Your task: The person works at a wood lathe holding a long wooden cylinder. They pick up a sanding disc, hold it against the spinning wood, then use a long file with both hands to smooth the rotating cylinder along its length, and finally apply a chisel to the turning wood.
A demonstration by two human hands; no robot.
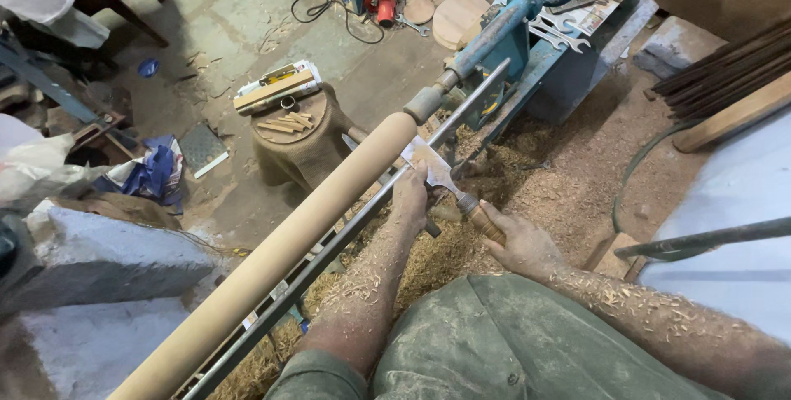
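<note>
**Chisel held to a long wooden cylinder on the lathe**

Closest to the lens is the person's dusty green shirt [527, 342], with both forearms reaching out from it, coated in wood shavings. The right hand [521, 243] is clenched around the wooden handle of a broad flat chisel [441, 177]. The left hand [409, 194] presses down on top of the blade, fingers closed over the steel, pinning it to the long metal tool rest [346, 235] that runs beside the work. The blade's wide end touches the pale wooden cylinder [288, 243] near its far end, just short of the blue lathe tailstock [503, 29]. Shavings [461, 260] lie heaped on the floor under the rest. Beyond the cylinder stands a tree stump [297, 145] with small wood pieces on its top.
</note>
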